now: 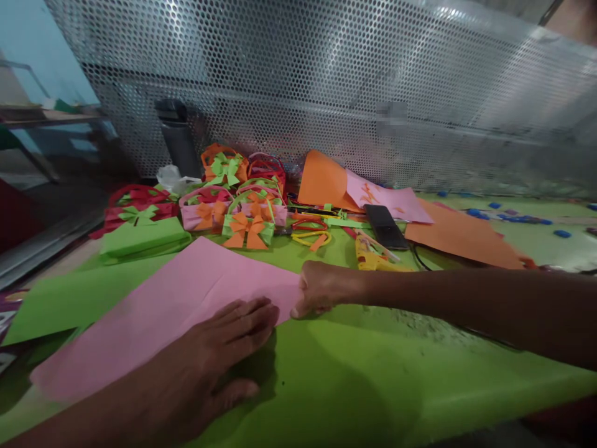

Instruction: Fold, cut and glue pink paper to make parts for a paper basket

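A large pink sheet [181,298], which looks like felt or craft foam, lies slanted across the left half of the green table [326,373]. My left hand [233,342] rests flat on its near edge, fingers stretched out and thumb apart. At the sheet's right end, my right hand [319,289] is closed, with the pink edge pinched between thumb and fingers. Under the pink sheet's left part lies a green sheet [84,292]. A yellow glue gun [373,255] sits just beyond my right forearm.
Several small bags with bows [247,227] stand behind the pink sheet, near a dark bottle [180,140]. Scissors [310,236], a black phone [385,225] and orange sheets [459,233] lie farther right. A perforated metal panel [280,81] closes off the back.
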A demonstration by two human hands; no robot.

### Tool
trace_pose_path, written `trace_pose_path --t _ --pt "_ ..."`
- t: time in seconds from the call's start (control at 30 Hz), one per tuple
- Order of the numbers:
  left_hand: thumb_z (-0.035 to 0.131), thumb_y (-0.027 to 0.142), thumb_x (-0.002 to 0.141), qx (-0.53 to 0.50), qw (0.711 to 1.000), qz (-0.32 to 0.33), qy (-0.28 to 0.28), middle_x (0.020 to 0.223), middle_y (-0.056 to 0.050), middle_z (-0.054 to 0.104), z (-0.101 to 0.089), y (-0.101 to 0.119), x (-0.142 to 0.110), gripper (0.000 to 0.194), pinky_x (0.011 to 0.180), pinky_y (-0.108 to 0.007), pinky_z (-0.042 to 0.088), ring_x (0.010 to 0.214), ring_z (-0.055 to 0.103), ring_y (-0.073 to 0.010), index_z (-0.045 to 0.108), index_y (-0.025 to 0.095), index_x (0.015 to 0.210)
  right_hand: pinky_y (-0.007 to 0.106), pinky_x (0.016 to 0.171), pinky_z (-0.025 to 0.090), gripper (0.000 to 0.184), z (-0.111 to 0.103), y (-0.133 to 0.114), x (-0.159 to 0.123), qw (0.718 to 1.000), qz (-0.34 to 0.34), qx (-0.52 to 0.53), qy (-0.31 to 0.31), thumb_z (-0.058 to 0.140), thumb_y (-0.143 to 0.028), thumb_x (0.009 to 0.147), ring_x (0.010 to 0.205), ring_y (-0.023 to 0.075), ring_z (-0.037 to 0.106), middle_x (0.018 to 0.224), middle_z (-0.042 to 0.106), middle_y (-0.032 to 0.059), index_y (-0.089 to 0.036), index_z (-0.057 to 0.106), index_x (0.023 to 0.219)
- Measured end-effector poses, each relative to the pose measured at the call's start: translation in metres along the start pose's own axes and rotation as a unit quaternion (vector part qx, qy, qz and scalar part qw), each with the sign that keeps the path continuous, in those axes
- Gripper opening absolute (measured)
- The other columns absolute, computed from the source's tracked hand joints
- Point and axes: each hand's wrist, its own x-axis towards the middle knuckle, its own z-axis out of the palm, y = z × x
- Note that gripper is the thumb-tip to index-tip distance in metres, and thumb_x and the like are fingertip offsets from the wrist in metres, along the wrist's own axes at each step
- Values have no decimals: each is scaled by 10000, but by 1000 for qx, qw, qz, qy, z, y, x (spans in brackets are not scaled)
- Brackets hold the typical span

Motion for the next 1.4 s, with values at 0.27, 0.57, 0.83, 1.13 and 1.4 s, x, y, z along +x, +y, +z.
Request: trace_pose_path --t 0.27,0.57,0.83,1.13,1.4 --pt "522 404 904 34 999 -7 5 1509 -61 271 5 -2 -2 703 1126 -453 240 1372 269 -256 168 232 1486 191 389 339 247 -10 14 -13 999 36 14 8 673 -243 622 388 75 440 405 490 -52 -162 507 458" --pt "554 414 881 34 999 11 28 1495 -61 294 4 -4 -3 713 1112 -444 264 1345 324 -275 209 239 1480 205 405 357 244 -24 39 -19 997 62 -14 36 661 -292 626 389 85 450 409 508 -40 -160 540 460" --pt "545 429 881 47 998 18 37 1483 -71 317 3 -3 -1 720 1111 -419 252 1340 333 -262 207 216 1480 205 431 372 290 -35 47 -24 990 108 -72 60 681 -258 661 400 84 467 409 512 -33 -157 532 434" --pt "554 443 876 47 998 16 35 1482 -65 323 7 -7 -3 732 1105 -441 261 1339 334 -272 199 236 1482 320 672 525 217 -42 41 -32 974 178 -141 -1 570 -330 897 765 144 617 939 634 34 -137 607 988" --pt "546 401 887 51 998 13 31 1497 -54 295 8 -7 -4 715 1101 -441 283 1343 332 -267 189 237 1483 336 692 526 234 -48 41 -30 974 175 -145 2 574 -315 894 805 160 617 993 626 55 -135 598 1041"
